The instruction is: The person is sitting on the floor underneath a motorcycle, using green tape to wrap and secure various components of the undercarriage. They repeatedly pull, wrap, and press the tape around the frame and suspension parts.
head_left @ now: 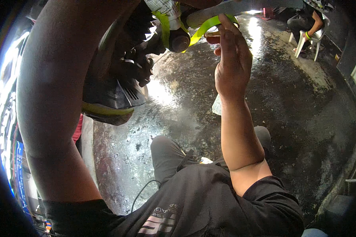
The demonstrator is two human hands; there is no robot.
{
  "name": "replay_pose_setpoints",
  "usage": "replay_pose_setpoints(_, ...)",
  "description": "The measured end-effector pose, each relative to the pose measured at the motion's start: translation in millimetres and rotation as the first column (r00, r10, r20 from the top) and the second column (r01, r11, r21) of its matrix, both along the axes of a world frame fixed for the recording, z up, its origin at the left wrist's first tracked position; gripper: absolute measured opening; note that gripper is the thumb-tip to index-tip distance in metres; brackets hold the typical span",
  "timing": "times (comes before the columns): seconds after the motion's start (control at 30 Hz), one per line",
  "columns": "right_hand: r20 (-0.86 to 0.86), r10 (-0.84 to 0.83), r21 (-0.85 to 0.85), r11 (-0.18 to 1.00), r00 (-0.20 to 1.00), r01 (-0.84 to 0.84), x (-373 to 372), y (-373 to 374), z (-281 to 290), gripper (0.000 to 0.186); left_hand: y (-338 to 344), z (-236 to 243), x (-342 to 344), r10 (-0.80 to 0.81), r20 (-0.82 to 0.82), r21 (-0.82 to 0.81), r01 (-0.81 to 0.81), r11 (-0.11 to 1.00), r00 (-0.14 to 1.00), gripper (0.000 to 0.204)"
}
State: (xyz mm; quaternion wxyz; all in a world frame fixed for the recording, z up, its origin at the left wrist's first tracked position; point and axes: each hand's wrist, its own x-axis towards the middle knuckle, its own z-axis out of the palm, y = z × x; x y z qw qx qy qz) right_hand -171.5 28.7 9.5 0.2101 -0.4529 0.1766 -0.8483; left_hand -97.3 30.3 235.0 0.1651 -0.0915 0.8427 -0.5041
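Observation:
My right hand [234, 55] is raised at the upper middle, its fingers closed on a bright yellow-green strip [205, 28], which looks like tape. The strip runs down beside a dark round-ended part [179, 42], and more of it shows on that part's left. Above sits a whitish, crumpled-looking wrap [162, 7]. My left arm [53, 87] reaches up along the left side. A skin-coloured patch at the top edge may belong to my left hand [201, 2]; its fingers do not show clearly.
Dark machine parts [136, 65] and a black cover [116, 94] with a yellow-green edge hang at the left. A grey tube [245, 8] crosses the top. The wet, stained floor [304, 114] spreads below. At upper right a person [304, 25] sits on a white chair [316, 43].

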Motion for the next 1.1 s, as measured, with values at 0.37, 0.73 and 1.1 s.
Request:
replay_pose_setpoints(0.37, -0.097, 0.392, 0.242, 0.901, 0.915, -0.361, -34, 16, 46, 0.041, 10, 4, 5, -0.022, -0.048, -0.034, 0.02, 0.999, 0.999, 0.027)
replay_pose_setpoints(0.73, 0.059, 0.582, 0.017, 0.812, 0.811, -0.584, -46, 11, 81, 0.049, 13, 11, 5, -0.058, -0.047, -0.104, 0.053, 0.993, 0.997, 0.026)
replay_pose_setpoints(1.1, 0.022, 0.168, -0.094, 0.982, 0.986, -0.165, -27, 11, 25, 0.042, 14, 12, 6, -0.066, -0.027, -0.165, 0.061, 0.984, 0.997, 0.024)
